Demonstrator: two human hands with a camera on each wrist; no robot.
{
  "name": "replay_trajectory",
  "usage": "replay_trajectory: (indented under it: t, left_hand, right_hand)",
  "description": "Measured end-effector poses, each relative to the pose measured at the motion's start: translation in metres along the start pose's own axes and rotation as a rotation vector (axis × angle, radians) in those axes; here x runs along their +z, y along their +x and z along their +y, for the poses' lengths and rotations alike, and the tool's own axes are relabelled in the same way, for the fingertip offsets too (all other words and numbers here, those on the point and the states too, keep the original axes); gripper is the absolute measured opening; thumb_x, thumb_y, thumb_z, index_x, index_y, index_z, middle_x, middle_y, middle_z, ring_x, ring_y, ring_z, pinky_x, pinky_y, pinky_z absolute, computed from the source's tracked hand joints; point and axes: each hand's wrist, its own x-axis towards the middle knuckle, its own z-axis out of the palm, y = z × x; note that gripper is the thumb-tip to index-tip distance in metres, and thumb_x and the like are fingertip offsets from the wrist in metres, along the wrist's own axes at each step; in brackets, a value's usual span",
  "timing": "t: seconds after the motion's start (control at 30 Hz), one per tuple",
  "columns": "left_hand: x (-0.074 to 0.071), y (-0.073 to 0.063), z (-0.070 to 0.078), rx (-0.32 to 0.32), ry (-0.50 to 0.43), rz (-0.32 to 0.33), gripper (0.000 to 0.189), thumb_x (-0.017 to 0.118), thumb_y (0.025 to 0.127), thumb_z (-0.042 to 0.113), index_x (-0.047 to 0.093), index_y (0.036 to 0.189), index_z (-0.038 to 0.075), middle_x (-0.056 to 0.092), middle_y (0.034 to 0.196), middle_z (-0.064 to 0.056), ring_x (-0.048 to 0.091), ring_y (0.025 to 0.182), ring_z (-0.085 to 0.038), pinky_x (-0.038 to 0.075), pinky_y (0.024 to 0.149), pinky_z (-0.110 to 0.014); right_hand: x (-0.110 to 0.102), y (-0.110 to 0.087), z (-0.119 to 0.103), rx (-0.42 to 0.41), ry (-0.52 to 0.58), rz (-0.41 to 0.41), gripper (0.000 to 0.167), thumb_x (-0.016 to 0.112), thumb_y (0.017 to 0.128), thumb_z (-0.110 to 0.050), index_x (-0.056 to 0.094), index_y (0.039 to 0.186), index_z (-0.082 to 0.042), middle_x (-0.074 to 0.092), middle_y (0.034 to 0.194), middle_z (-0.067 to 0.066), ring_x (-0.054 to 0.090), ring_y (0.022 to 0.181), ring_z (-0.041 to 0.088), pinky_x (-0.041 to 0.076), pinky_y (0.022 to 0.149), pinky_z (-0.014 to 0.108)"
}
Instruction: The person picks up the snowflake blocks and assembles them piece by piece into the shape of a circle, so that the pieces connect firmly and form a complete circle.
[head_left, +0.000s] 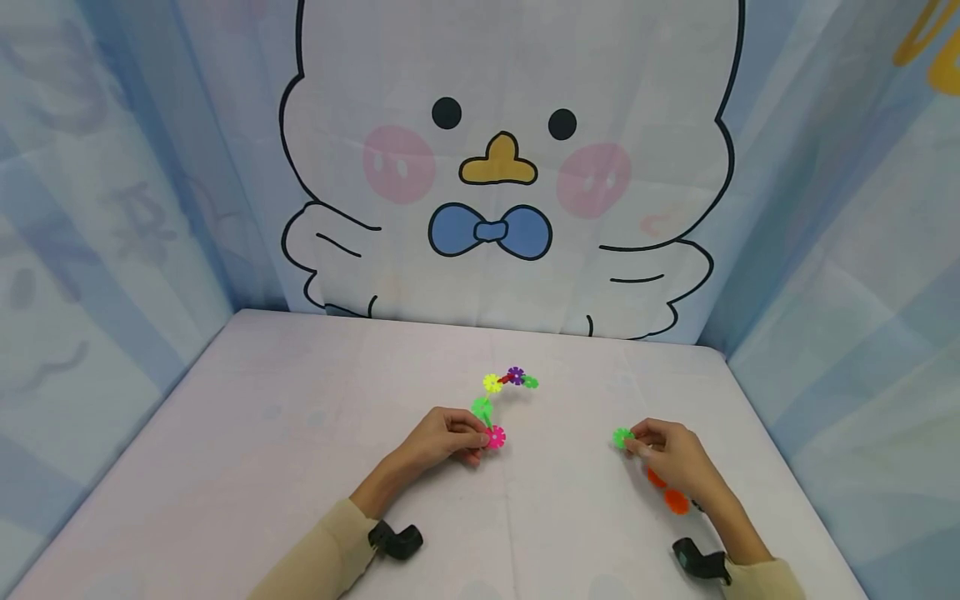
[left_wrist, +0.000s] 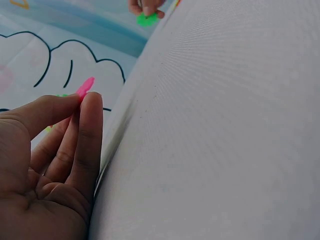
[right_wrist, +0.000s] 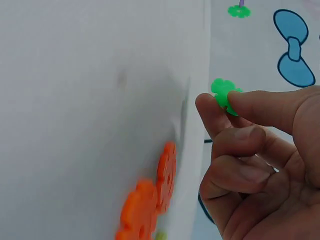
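Note:
My left hand (head_left: 448, 433) pinches a pink snowflake disc (head_left: 496, 437) between thumb and index finger; in the left wrist view the pink disc (left_wrist: 86, 87) stands nearly edge-on. From it a chain of toothed plastic discs curves away over the table: green (head_left: 482, 407), yellow (head_left: 492, 383), red, purple (head_left: 516, 376), then green (head_left: 531, 382) at the far end. My right hand (head_left: 675, 457) holds a single green snowflake disc (head_left: 622, 437) by thumb and fingertip, apart from the chain. The right wrist view shows this green disc (right_wrist: 225, 95) partly covered by the thumb.
Beneath and beside my right hand lie orange discs (head_left: 677, 501), partly hidden by it. A pale cloth covers the table (head_left: 300, 433). Behind it hangs a curtain (head_left: 495, 292) printed with a cartoon bird, and blue curtains (head_left: 112, 250) enclose the sides.

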Motion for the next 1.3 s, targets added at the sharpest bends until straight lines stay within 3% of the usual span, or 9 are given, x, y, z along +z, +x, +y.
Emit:
replay_trajectory:
  t: [0.13, 0.43, 0.6, 0.8, 1.3]
  left_hand:
    - [0.000, 0.000, 0.000, -0.001, -0.010, -0.005, 0.021, 0.078, 0.097, 0.014, 0.075, 0.109, -0.002, 0.077, 0.085, -0.006, 0.074, 0.069, -0.013, 0.067, 0.073, -0.030]
    - [0.001, 0.000, 0.001, -0.008, -0.021, 0.001, 0.020, 0.078, 0.097, 0.013, 0.074, 0.109, -0.002, 0.077, 0.084, -0.005, 0.073, 0.068, -0.012, 0.067, 0.071, -0.030]
    - [0.001, 0.000, 0.001, -0.005, -0.016, 0.001, 0.020, 0.077, 0.097, 0.013, 0.074, 0.109, -0.002, 0.076, 0.083, -0.004, 0.073, 0.068, -0.012, 0.067, 0.071, -0.030]
    - [0.001, 0.001, 0.001, -0.003, -0.013, 0.004, 0.020, 0.078, 0.097, 0.013, 0.075, 0.109, -0.002, 0.077, 0.085, -0.006, 0.073, 0.068, -0.012, 0.067, 0.072, -0.029]
    - [0.002, 0.000, 0.002, 0.023, -0.031, -0.008, 0.021, 0.076, 0.097, 0.011, 0.073, 0.109, -0.005, 0.078, 0.085, -0.007, 0.073, 0.069, -0.012, 0.067, 0.071, -0.029]
  right_hand:
    - [0.011, 0.007, -0.016, -0.040, 0.050, -0.012, 0.015, 0.073, 0.100, -0.019, 0.073, 0.107, -0.006, 0.080, 0.090, 0.002, 0.062, 0.073, 0.010, 0.048, 0.061, 0.022]
    - [0.039, 0.020, -0.047, -0.139, 0.110, -0.079, 0.009, 0.076, 0.097, -0.020, 0.075, 0.101, -0.012, 0.079, 0.085, -0.001, 0.069, 0.073, 0.011, 0.051, 0.068, 0.020]
    - [0.056, 0.022, -0.064, -0.213, 0.107, -0.112, 0.007, 0.078, 0.095, -0.019, 0.076, 0.097, -0.013, 0.078, 0.082, -0.002, 0.061, 0.065, 0.008, 0.047, 0.063, 0.020]
    - [0.075, 0.023, -0.084, -0.301, 0.062, -0.090, 0.004, 0.079, 0.094, -0.019, 0.077, 0.095, -0.015, 0.075, 0.082, -0.005, 0.051, 0.062, 0.003, 0.044, 0.059, 0.018]
    - [0.089, 0.021, -0.100, -0.369, 0.063, -0.076, 0.005, 0.080, 0.095, -0.020, 0.079, 0.090, -0.019, 0.077, 0.085, -0.005, 0.048, 0.061, 0.000, 0.043, 0.055, 0.018]
